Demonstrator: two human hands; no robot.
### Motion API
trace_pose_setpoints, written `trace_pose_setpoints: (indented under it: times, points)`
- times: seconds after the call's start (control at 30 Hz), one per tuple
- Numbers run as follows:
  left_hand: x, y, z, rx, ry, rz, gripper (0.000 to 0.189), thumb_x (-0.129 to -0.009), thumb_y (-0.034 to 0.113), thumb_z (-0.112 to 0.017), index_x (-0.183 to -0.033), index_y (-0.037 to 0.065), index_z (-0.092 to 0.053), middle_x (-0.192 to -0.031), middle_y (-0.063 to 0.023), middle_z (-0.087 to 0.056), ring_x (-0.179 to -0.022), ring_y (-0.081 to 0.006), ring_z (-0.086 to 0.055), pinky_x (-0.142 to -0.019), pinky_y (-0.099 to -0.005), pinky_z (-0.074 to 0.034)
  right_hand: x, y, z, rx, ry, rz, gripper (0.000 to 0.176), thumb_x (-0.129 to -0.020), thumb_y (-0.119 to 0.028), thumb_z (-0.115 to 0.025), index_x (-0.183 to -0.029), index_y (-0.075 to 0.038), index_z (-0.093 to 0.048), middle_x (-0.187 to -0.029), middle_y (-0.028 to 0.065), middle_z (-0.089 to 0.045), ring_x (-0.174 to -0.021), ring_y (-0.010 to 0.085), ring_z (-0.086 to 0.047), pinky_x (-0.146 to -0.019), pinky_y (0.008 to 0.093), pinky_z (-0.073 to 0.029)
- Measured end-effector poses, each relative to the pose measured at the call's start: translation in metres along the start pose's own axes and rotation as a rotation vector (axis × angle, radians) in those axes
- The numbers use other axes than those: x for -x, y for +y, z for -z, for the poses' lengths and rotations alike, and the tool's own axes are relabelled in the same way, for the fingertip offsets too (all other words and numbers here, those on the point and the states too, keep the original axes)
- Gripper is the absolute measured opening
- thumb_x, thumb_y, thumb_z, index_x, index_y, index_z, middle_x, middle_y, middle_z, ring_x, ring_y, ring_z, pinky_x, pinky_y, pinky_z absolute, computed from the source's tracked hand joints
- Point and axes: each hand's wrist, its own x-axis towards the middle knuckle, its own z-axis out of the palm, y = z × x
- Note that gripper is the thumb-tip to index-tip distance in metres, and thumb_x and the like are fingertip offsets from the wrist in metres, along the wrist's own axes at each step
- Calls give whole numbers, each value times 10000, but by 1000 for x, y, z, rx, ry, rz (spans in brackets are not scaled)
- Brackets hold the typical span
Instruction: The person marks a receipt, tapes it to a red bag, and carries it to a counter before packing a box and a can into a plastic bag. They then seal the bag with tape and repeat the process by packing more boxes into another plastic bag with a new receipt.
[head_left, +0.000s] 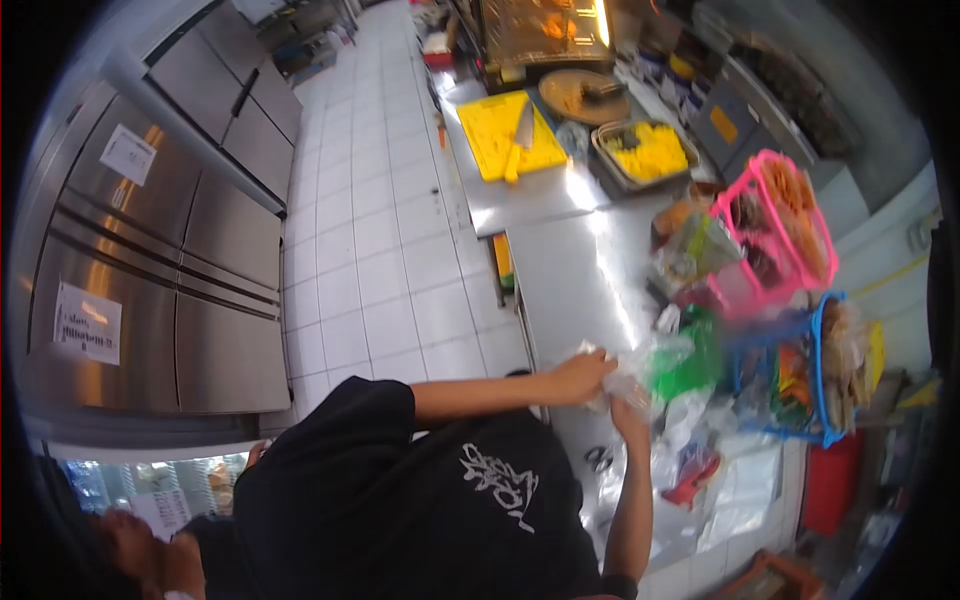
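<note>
Film of a clear bag (640,372), just beside the blue basket (826,436), is clenched in a co-worker's upper hand (582,377) and lower hand (630,412). The wearer's own hands are out of view, so their state cannot be told. Thin film like this likely wants a light, even pull from both sides, clear of the green bag (690,368) nearer the basket.

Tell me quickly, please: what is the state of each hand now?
Left hand: not in view.
Right hand: not in view.
A co-worker's upper hand and lower hand grip a clear plastic bag on the steel counter.
</note>
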Motion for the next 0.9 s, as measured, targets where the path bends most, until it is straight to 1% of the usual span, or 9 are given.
trace_pose_setpoints:
  times: [0.13, 0.2, 0.23, 0.3, 0.37, 0.4, 0.47, 0.6, 0.9]
  points:
    - [-5, -12, -11, 97, -92, 53, 295, -766, 101, -618, -1059, 74, -649, -999, -199, -656, -960, -398, -632, -846, -465, -512, -11, -36, 12, -355, 37, -187, 297, -968, -260, -518, -1073, -43, -693, -1083, 208, -679, -1016, 375, -639, -867, 453, -490]
    - [-4, -42, -25, 87, -125, 73, 302, -753, 178, -683, -1038, 76, -689, -969, -170, -695, -921, -338, -671, -832, -417, -526, -16, -55, 25, -325, -90, -456, 273, -953, -266, -550, -991, -12, -643, -719, 150, -673, -631, 273, -654, -601, 402, -499]
    - [-6, -23, -1, 129, -231, 209, 317, -768, 194, -708, -1063, 77, -705, -980, -140, -719, -895, -256, -695, -818, -370, -532, -9, -65, 19, -478, 108, -481, 192, -935, -195, -564, -1008, -18, -576, -581, 113, -603, -512, 199, -591, -489, 356, -446]
    - [-14, -36, -2, 228, -384, 336, 330, -796, 158, -711, -1111, 59, -703, -992, -84, -738, -910, -169, -681, -820, -325, -525, -3, -74, 22, -763, 23, -682, 176, -954, -144, -541, -1083, -25, -530, -625, 61, -611, -503, 135, -553, -458, 277, -408]
    - [-13, -38, 7, 453, -398, 362, 292, -783, 160, -729, -1040, 23, -721, -901, -68, -720, -823, -166, -657, -737, -309, -513, -1, -76, 23, -984, -59, -732, 146, -979, -136, -512, -1091, -45, -535, -728, 59, -642, -577, 124, -576, -515, 254, -434]
    - [-16, -20, 22, 333, -433, 491, 338, -725, 271, -744, -970, 40, -733, -872, -132, -721, -785, -224, -669, -712, -343, -513, 5, -75, 23, -997, -57, -765, 146, -979, -136, -512, -1091, -45, -535, -728, 59, -642, -577, 124, -576, -515, 254, -434]
    - [-17, -17, 29, 380, -462, 517, 323, -735, 239, -758, -966, 15, -732, -867, -118, -721, -765, -212, -651, -692, -336, -502, 9, -72, 27, -1315, -35, -733, 125, -995, -124, -485, -1087, -63, -544, -857, 89, -673, -712, 131, -624, -617, 254, -484]
    - [-22, -20, 27, 374, -495, 496, 227, -809, 190, -748, -984, 48, -725, -852, -42, -686, -751, -126, -576, -633, -280, -446, 13, -76, 27, -1330, -39, -702, 113, -1006, -111, -471, -1057, -51, -552, -975, 123, -683, -842, 140, -649, -704, 267, -509]
    - [-20, -21, 22, 327, -464, 426, 243, -835, 170, -741, -1038, 40, -711, -906, -67, -708, -824, -158, -621, -701, -320, -475, 9, -84, 11, -1024, 131, -668, 101, -953, -89, -572, -952, 11, -556, -811, 117, -701, -727, 158, -694, -643, 265, -549]
